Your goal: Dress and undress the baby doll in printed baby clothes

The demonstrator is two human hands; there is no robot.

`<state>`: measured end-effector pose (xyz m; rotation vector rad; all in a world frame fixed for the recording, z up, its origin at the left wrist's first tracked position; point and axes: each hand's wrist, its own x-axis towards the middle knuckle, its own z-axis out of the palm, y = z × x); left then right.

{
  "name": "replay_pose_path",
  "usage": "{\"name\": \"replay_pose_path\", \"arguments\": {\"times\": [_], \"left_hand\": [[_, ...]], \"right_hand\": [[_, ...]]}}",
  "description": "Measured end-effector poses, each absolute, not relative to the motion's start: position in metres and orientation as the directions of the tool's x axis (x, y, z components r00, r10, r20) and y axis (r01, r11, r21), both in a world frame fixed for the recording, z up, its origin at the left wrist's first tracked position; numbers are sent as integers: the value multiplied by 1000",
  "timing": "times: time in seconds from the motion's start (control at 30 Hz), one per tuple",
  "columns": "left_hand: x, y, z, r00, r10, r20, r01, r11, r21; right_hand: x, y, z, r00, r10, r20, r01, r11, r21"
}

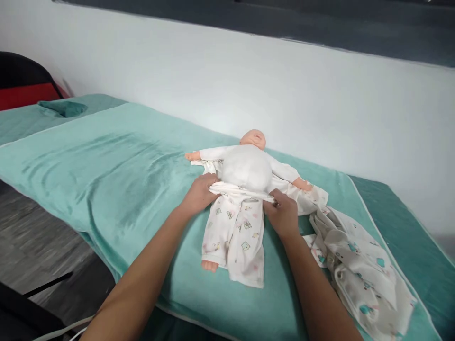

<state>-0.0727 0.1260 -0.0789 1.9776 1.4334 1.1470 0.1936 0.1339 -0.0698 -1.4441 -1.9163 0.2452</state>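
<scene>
A baby doll (246,163) lies on its back on a teal towel (117,170), head toward the wall, arms spread. It wears a white top and patterned white trousers (236,232). My left hand (199,193) grips the trousers' waistband at the doll's left hip side. My right hand (282,213) pinches the waistband on the other side. One bare doll foot (209,265) sticks out of a trouser leg.
A crumpled patterned garment (359,265) lies on the towel right of the doll. The white wall (284,94) runs close behind. A folded dark-green cloth (63,108) lies at the far left, with a black and red chair (21,83) beyond. A white cable (67,331) hangs near the floor.
</scene>
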Motion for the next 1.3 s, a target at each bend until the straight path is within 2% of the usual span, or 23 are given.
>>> {"name": "replay_pose_path", "arguments": {"times": [0.1, 0.17, 0.23, 0.3, 0.37, 0.43, 0.47, 0.53, 0.63, 0.73, 0.83, 0.9, 1.0, 1.1, 1.2, 1.3], "left_hand": [[-60, 132, -83, -35, 905, 423, 662, -296, 689], [-56, 130, -84, -63, 927, 370, 628, -251, 736], [-58, 122, -82, 2, 959, 283, 536, -240, 809], [-63, 110, -80, 104, 973, 207, 456, -232, 859], [-69, 98, -80, 178, 967, 181, 434, -242, 868], [-71, 88, -84, 209, 948, 240, 445, -311, 840], [-70, 84, -88, 202, 934, 294, 458, -355, 815], [-65, 76, -95, 146, 910, 387, 510, -404, 759], [-57, 66, -101, 8, 922, 387, 576, -321, 752], [-58, 55, -96, -5, 962, 274, 503, -234, 832], [-65, 41, -85, 157, 963, 221, 415, -267, 870], [-70, 30, -78, 286, 932, 221, 426, -330, 843], [-73, 14, -75, 461, 868, 184, 473, -416, 777], [-71, 5, -78, 493, 856, 158, 560, -451, 695], [-61, 4, -80, 439, 869, 228, 673, -486, 558], [-50, 5, -79, 470, 830, 302, 708, -558, 432]], "right_hand": [[186, 136, -72, 28, 887, 461, 718, 303, -627], [188, 136, -72, 44, 919, 393, 624, 282, -729], [196, 132, -73, -42, 962, 271, 496, 255, -830], [204, 124, -73, -197, 966, 169, 430, 240, -870], [208, 113, -72, -308, 946, 98, 456, 237, -858], [206, 100, -72, -326, 943, 60, 507, 228, -831], [203, 95, -73, -299, 951, 75, 528, 230, -817], [196, 84, -76, -196, 961, 193, 569, 272, -776], [186, 69, -82, 26, 915, 402, 590, 311, -745], [184, 56, -81, 57, 935, 351, 513, 275, -813], [191, 40, -74, -173, 962, 210, 394, 263, -881], [198, 29, -71, -328, 933, 146, 355, 265, -897], [203, 13, -75, -417, 906, 71, 445, 271, -853], [197, 3, -88, -346, 930, 125, 532, 305, -790], [188, -1, -97, -230, 940, 250, 519, 336, -786], [183, -3, -96, -161, 950, 267, 515, 311, -799]]}}
